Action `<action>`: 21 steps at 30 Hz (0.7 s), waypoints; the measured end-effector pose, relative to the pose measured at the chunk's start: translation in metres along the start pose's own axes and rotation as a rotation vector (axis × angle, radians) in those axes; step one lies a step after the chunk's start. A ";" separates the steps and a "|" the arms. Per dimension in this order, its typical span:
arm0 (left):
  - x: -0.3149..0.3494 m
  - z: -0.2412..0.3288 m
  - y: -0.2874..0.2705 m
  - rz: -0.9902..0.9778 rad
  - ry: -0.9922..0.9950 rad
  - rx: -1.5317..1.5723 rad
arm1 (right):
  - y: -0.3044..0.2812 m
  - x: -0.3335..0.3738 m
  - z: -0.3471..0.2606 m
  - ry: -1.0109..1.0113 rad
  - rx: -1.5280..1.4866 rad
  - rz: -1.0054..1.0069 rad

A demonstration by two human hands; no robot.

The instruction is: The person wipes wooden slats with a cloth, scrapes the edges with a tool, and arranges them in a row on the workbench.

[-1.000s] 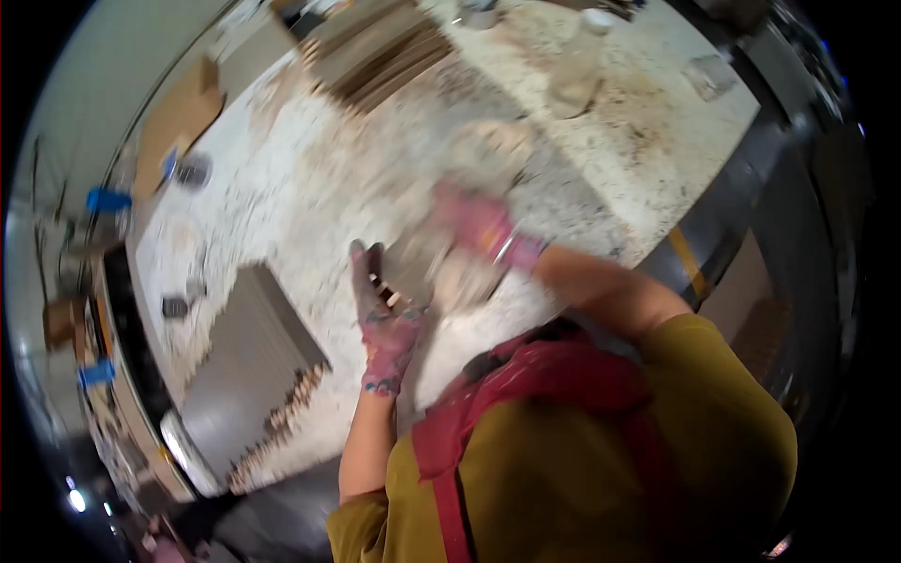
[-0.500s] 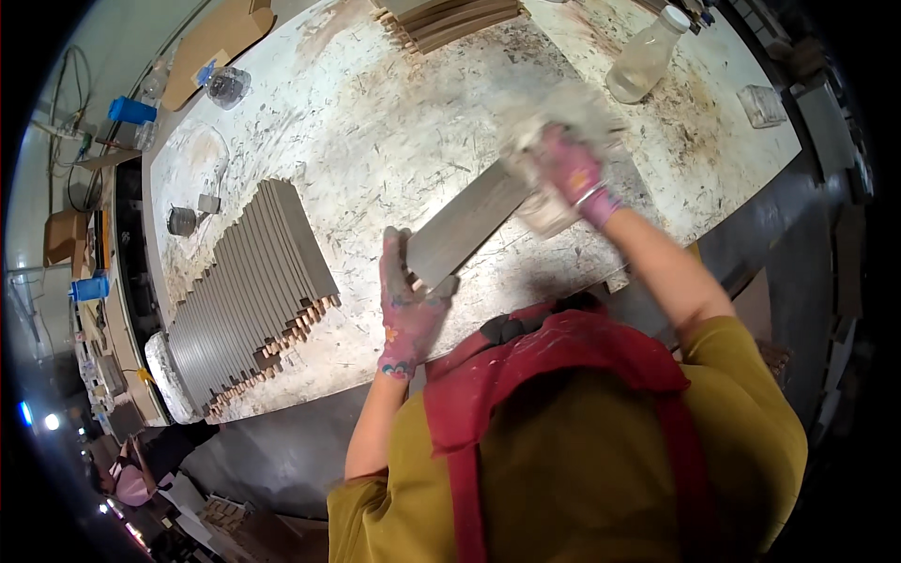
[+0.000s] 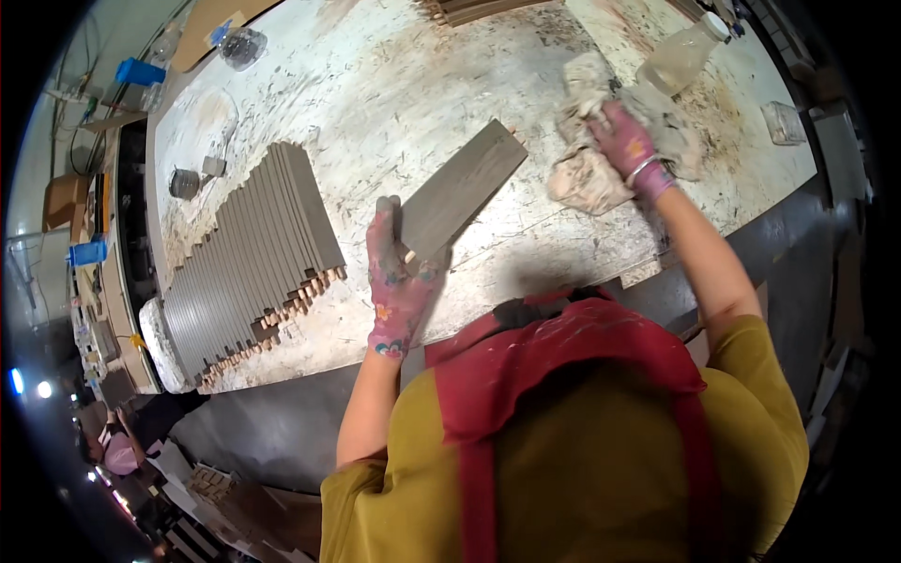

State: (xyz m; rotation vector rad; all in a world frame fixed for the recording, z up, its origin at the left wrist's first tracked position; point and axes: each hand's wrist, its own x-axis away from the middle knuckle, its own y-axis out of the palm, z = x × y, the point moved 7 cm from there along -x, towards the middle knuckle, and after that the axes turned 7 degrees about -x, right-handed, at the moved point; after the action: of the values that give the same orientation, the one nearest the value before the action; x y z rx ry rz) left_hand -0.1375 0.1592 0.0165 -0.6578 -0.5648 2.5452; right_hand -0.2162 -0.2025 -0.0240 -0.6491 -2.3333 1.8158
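Note:
A flat grey-brown wooden board (image 3: pixel 465 192) with small dowel pegs at its ends slants over the table. My left hand (image 3: pixel 402 272), in a pink patterned glove, grips its near end, thumb on one side and fingers on the other. To the right of the board, my gloved right hand (image 3: pixel 624 145) is closed on a crumpled, stained rag (image 3: pixel 591 174) that spreads out on the tabletop. The rag hides some of its fingertips, and it is apart from the board. A row of similar boards (image 3: pixel 258 239) stands packed together left of my left hand, pegs toward me.
The stained white table (image 3: pixel 357 103) carries a cloudy bottle (image 3: pixel 683 58) and a small clear block-like pack (image 3: pixel 783 123) at right. A dark cup (image 3: pixel 184 183) and a plastic container (image 3: pixel 242 49) are at left. More boards (image 3: pixel 488 9) lie at the far edge. Another person (image 3: pixel 122 450) is at lower left.
My right hand and the rag have moved right, off the far end of the board, which now shows fully. My left hand still holds the board, shifted slightly left.

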 end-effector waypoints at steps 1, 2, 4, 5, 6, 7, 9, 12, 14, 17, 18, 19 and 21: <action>-0.002 -0.002 0.000 0.004 -0.001 -0.004 | -0.014 -0.006 0.010 0.081 -0.129 0.115; -0.003 -0.008 0.003 -0.022 -0.033 0.029 | -0.017 -0.006 0.007 0.079 -0.131 0.117; 0.000 -0.013 0.005 -0.033 -0.079 0.052 | -0.040 -0.010 -0.064 0.029 -0.488 -0.055; 0.003 -0.014 0.006 -0.030 -0.086 0.065 | -0.050 -0.001 -0.112 -0.085 -0.435 -0.016; 0.002 -0.011 0.009 -0.039 -0.084 0.090 | -0.058 0.019 -0.165 -0.592 -0.068 0.211; 0.004 -0.014 0.008 -0.038 -0.090 0.107 | -0.044 0.014 -0.201 -0.299 -0.248 -0.249; 0.001 -0.023 0.017 -0.212 -0.060 -0.126 | -0.008 0.026 -0.230 -0.527 -0.108 -0.175; -0.006 0.011 0.008 -0.138 -0.178 -0.103 | 0.032 -0.016 -0.159 -0.212 0.034 -0.298; -0.002 0.019 0.002 -0.170 -0.088 -0.242 | 0.020 -0.043 -0.046 -0.008 -0.180 -0.138; 0.027 -0.027 0.027 -0.392 -0.901 0.852 | -0.036 -0.045 -0.045 0.070 -0.410 -0.060; 0.035 -0.022 0.027 -0.505 -0.717 0.989 | -0.053 -0.039 -0.075 0.003 -0.466 -0.078; 0.051 -0.035 0.036 -0.603 -0.968 1.160 | -0.049 -0.027 -0.106 0.011 -0.468 -0.128; 0.051 -0.024 0.046 -0.487 -1.077 1.378 | -0.014 0.023 -0.188 -0.578 -0.014 -0.091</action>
State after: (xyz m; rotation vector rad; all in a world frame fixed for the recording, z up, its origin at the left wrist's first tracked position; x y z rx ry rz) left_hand -0.1794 0.1543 -0.0423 1.1799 0.6909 1.9254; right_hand -0.1756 -0.0270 0.0371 -0.0008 -2.6486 2.1639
